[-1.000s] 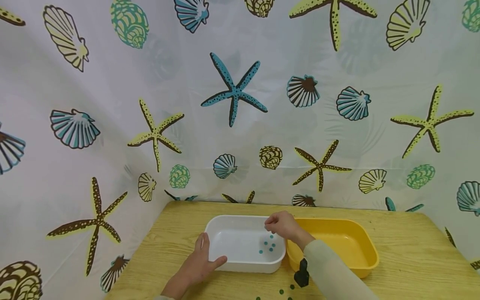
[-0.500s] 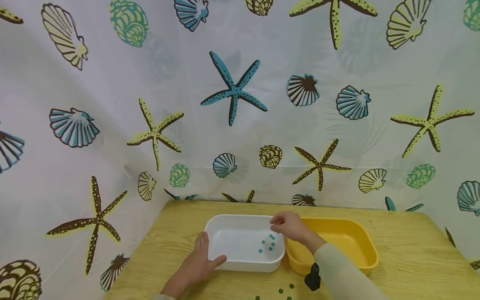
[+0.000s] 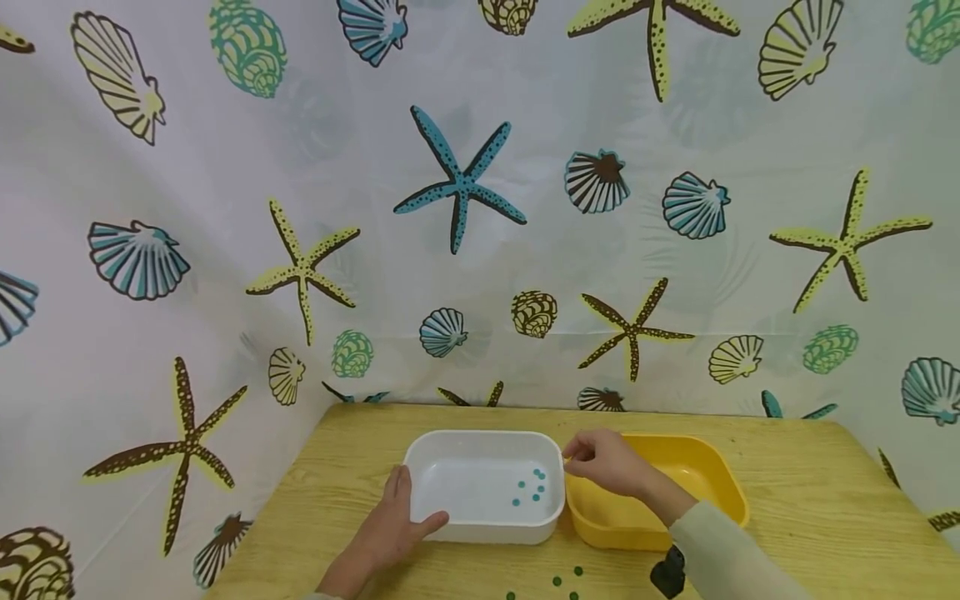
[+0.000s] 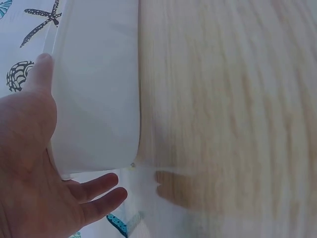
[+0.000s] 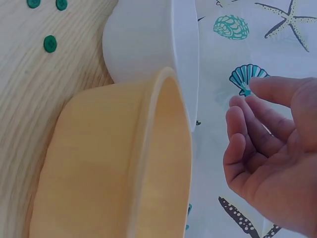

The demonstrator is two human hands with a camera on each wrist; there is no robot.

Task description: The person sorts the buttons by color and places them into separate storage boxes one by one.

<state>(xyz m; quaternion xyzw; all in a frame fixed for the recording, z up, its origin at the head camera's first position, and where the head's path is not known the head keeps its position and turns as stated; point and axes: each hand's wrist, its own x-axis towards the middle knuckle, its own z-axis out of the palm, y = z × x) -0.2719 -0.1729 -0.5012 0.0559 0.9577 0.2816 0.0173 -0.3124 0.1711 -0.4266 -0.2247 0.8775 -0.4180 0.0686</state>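
My left hand (image 3: 386, 527) rests against the near left corner of a white tub (image 3: 486, 533). Its fingers lie along the left end and its thumb along the front rim; in the left wrist view the thumb tip touches the rim. Several blue-green buttons (image 3: 536, 497) lie on the tub's floor, toward its right end. Over the left part of a yellow tub (image 3: 693, 492), beside the white tub's right rim, hovers my right hand (image 3: 606, 460). The right wrist view shows its fingers loosely bent, with nothing visible between thumb (image 5: 270, 90) and forefinger.
Green buttons (image 3: 557, 581) are scattered on the wood-patterned tabletop (image 3: 465, 575) in front of the tubs. The two tubs stand side by side. Behind and beside the table hangs a white curtain (image 3: 487, 275) printed with shells and starfish. A black device (image 3: 667, 573) sits at the right wrist.
My right hand has moved right, from above the white tub to over the yellow tub's left side. One more button now shows in the white tub. The left hand has stayed at its corner.
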